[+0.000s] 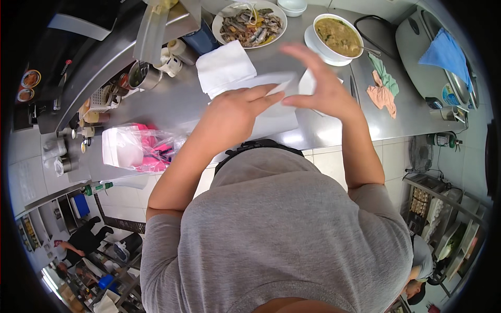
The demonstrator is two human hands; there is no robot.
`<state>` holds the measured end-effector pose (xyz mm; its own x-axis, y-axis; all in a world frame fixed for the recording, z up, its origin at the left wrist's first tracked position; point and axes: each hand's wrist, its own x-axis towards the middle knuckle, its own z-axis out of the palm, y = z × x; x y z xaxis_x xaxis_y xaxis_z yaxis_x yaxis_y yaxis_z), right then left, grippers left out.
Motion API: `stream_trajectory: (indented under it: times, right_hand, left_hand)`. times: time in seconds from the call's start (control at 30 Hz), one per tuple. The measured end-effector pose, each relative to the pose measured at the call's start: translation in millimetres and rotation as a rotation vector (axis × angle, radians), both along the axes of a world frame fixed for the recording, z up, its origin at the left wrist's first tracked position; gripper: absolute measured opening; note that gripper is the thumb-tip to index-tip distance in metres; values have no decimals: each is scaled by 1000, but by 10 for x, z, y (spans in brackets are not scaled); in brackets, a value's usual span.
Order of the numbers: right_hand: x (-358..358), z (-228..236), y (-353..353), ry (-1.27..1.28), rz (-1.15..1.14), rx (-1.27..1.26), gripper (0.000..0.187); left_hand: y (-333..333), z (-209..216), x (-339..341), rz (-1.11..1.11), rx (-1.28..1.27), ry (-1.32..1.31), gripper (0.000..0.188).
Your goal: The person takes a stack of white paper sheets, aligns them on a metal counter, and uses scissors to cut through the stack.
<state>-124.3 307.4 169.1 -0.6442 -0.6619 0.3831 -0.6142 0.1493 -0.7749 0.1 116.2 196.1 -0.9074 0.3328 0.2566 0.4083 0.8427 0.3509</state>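
Observation:
My left hand [237,112] lies over a white sheet of paper [279,112] on the steel counter [172,104] and pinches its folded upper edge between the fingers. My right hand [318,83] is blurred just to the right, fingers spread above the same sheet, its lower fingers touching the paper's edge. A stack of white paper napkins [224,68] sits just behind my left hand. Beyond the hands stand a plate of small fried fish [250,23] and a white bowl of yellowish soup [336,36].
A clear bag with pink items and a white box [138,148] lies at the counter's left. Metal cups and condiment jars [143,75] stand at the back left. Crumpled cloths [383,88] and a blue cloth [446,52] lie right. People work in the lower corners.

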Motion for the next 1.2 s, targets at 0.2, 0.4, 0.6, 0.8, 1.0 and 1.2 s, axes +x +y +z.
stream_trajectory:
  times: [0.2, 0.4, 0.6, 0.8, 1.0, 1.2]
  right_hand:
    - [-349, -360, 169, -669, 64, 362, 40]
    - [-192, -1387, 143, -923, -142, 246, 13]
    - [0, -1827, -33, -611, -369, 427, 19]
    - [41, -1854, -98, -384, -473, 432, 25]
    - [61, -1869, -113, -314, -531, 433, 26]
    - [95, -1848, -160, -262, -557, 450, 23]
  left_hand:
    - [-514, -16, 119, 268, 737, -84, 47]
    - [-829, -1269, 497, 595, 707, -414, 56]
    - [-857, -2000, 629, 648, 728, -473, 58]
    - [-925, -2174, 582, 653, 893, -435, 59]
    - [-950, -2190, 482, 647, 846, -373, 58]
    - [-935, -2196, 468, 647, 808, -332, 58]
